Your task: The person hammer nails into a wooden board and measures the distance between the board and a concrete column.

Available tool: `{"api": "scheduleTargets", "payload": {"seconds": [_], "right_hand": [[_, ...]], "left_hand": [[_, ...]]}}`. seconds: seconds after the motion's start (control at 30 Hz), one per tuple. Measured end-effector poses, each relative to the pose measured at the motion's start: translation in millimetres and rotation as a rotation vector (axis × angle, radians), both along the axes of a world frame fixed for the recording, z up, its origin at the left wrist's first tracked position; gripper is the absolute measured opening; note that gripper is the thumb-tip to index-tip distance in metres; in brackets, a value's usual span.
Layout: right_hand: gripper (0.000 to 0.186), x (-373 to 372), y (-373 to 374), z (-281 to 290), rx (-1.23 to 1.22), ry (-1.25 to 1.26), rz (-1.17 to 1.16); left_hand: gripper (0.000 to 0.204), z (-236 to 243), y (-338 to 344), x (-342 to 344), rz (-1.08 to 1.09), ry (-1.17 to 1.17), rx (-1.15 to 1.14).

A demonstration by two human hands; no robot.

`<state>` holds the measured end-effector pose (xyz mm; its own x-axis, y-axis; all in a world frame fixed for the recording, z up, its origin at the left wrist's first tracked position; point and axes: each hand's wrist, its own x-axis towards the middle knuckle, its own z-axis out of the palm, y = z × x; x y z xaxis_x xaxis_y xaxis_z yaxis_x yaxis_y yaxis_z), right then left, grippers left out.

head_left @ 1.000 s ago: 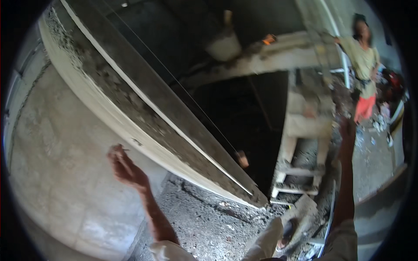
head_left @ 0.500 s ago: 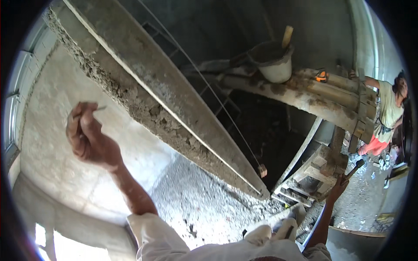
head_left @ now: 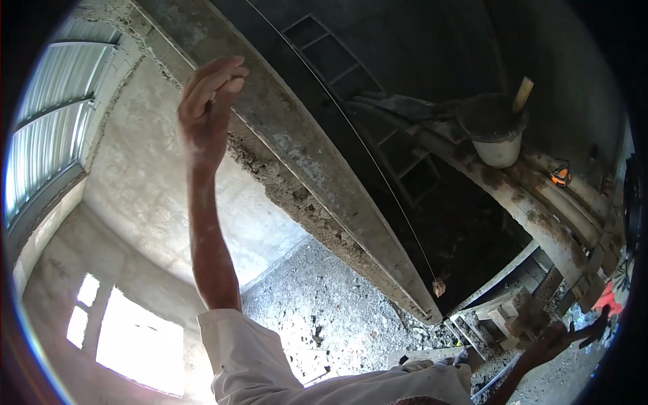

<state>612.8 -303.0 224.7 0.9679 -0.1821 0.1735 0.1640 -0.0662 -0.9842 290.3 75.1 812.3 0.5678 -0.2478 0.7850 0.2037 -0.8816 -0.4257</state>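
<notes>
My left hand (head_left: 208,101) is raised high against the rough mortar edge of a grey plastered wall end (head_left: 317,162). Its fingertips are pinched together on a thin nail that barely shows. My right hand (head_left: 550,342) is low at the right, gripping the dark handle of a hammer (head_left: 592,321) that points right. A taut plumb line (head_left: 364,162) runs down along the wall face to a small plumb bob (head_left: 439,288), which hangs well apart from both hands.
A mortar bucket (head_left: 498,138) with a wooden stick stands on mortar-caked scaffold planks (head_left: 540,216), near an orange tape measure (head_left: 559,175). A ladder (head_left: 378,115) leans in the dark opening. Gravel floor (head_left: 324,310) lies below. Another person's red garment (head_left: 611,297) shows at the right rim.
My left hand has risen from waist height up to the top of the wall edge, still pinching the nail. The view has tilted upward. My right hand with the hammer has dropped lower right.
</notes>
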Motion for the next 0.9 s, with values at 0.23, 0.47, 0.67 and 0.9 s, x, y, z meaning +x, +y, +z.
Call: {"api": "scheduleTargets", "payload": {"seconds": [0.23,0.47,0.67,0.9], "right_hand": [[0.055,5,60,-15,-0.323,-0.208,0.171],[0.039,12,77,11,-0.681,-0.377,0.491],[0.041,28,94,-11,-0.910,-0.464,0.483],[0.049,29,101,-33,-1.030,-0.654,0.275]], "left_hand": [[0.013,-27,37,30,0.005,-0.616,0.080],[0.025,-27,21,37,0.100,-0.607,0.059],[0.007,-11,8,3,0.146,-0.187,-0.006],[0.011,9,-8,-11,0.387,0.340,0.022]]}}
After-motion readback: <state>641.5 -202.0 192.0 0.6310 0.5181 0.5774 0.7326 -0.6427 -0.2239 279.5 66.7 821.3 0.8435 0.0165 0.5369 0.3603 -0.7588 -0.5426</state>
